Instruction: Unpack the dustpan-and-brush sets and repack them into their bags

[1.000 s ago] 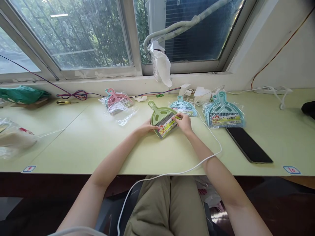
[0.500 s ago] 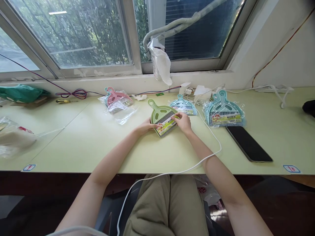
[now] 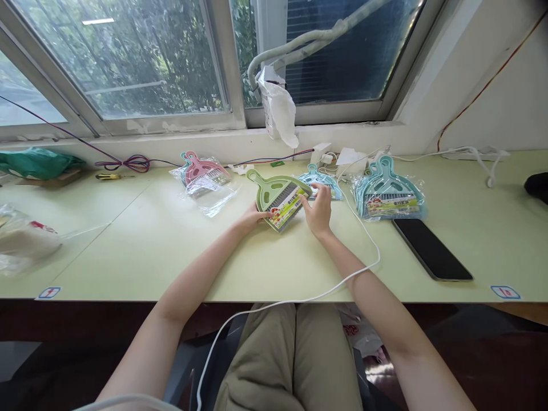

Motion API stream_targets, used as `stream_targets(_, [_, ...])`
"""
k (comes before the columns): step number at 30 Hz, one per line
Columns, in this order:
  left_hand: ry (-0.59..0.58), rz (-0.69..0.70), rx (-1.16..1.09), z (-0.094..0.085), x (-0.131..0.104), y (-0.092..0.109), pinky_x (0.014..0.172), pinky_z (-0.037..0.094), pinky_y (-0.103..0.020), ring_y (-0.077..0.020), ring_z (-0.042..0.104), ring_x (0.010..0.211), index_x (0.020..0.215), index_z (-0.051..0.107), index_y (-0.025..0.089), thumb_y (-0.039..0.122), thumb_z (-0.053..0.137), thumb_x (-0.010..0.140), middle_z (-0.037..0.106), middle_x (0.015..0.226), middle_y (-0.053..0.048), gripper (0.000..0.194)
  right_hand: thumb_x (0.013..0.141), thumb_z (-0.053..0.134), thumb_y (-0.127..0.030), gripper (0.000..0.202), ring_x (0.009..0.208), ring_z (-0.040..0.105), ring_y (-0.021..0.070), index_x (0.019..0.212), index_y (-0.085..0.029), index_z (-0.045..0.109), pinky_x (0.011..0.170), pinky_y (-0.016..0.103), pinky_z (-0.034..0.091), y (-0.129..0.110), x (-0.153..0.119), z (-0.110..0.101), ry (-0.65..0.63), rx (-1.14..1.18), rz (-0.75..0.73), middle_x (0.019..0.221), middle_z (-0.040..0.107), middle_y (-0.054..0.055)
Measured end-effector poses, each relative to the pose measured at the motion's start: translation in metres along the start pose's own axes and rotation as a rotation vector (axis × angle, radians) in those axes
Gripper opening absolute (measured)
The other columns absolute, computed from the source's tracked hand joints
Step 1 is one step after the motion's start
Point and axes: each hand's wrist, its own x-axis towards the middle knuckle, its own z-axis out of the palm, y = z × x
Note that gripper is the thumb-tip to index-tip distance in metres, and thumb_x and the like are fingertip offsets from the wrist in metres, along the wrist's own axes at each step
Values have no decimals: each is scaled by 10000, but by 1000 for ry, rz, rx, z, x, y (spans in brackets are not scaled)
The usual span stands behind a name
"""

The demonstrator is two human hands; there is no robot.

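A green mini dustpan and brush set [image 3: 270, 193] is tilted above the table, its handle pointing up and left. Grey bristles lie across the pan, and a printed card label [image 3: 287, 209] wraps over them. My left hand [image 3: 253, 219] grips the lower left edge, thumb on the front and the other fingers hidden behind. My right hand [image 3: 318, 210] is closed about the right corner, thumb at the label's end. Just behind that hand, a blue dustpan set [image 3: 327, 184] lies on the table, partly covered by it.
Bagged blue dustpan sets [image 3: 387, 191] stand right, behind a black phone [image 3: 432, 249]. A bagged pink set [image 3: 201, 171] lies back left. A white cable [image 3: 359, 271] crosses my right forearm. A screwdriver [image 3: 107, 176], green bag [image 3: 40, 162] and clear bag [image 3: 28, 240] are left.
The green dustpan set has turned clockwise, its handle swinging left and its right corner rising. My right hand has moved slightly upward along its right side, with the fingers raised.
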Motion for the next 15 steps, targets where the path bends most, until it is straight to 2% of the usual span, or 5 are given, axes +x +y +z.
stream_targets(3, [62, 36, -13, -1, 1, 2, 922, 574, -457, -300, 683, 1069, 1214, 573, 174, 168, 847, 556, 708, 1183, -123, 713, 856, 628, -344, 388, 1124, 560, 218, 1197, -210, 501, 991, 389, 471, 3, 1, 5, 0, 174, 163, 1277, 555, 117])
stream_targets(5, [86, 60, -26, -1, 1, 3, 895, 588, -433, -295, 687, 1059, 1219, 574, 177, 169, 842, 558, 709, 1182, -122, 713, 847, 640, -352, 394, 1023, 617, 192, 1188, -216, 499, 897, 348, 530, 2, -1, 9, -124, 348, 381, 1216, 604, 96])
stream_targets(7, [96, 61, -30, 0, 0, 5, 884, 591, -423, -299, 687, 1056, 1201, 582, 164, 170, 845, 547, 708, 1181, -129, 705, 866, 625, -361, 347, 904, 665, 172, 1161, -213, 518, 774, 300, 566, -2, -4, 14, -309, 540, 582, 1110, 667, 74])
stream_targets(9, [89, 55, -23, 1, -2, 6, 889, 587, -432, -309, 681, 1067, 1192, 582, 154, 175, 852, 538, 704, 1187, -134, 708, 887, 612, -330, 255, 811, 691, 159, 1099, -200, 558, 701, 271, 576, -8, -7, 17, -438, 689, 695, 1015, 710, 61])
stream_targets(15, [44, 50, 6, 3, -4, 6, 930, 559, -468, -322, 659, 1108, 1211, 577, 164, 193, 867, 537, 697, 1200, -128, 734, 890, 599, -155, 86, 638, 692, 129, 972, -178, 603, 637, 242, 580, -19, -12, 16, -399, 778, 813, 812, 743, 28])
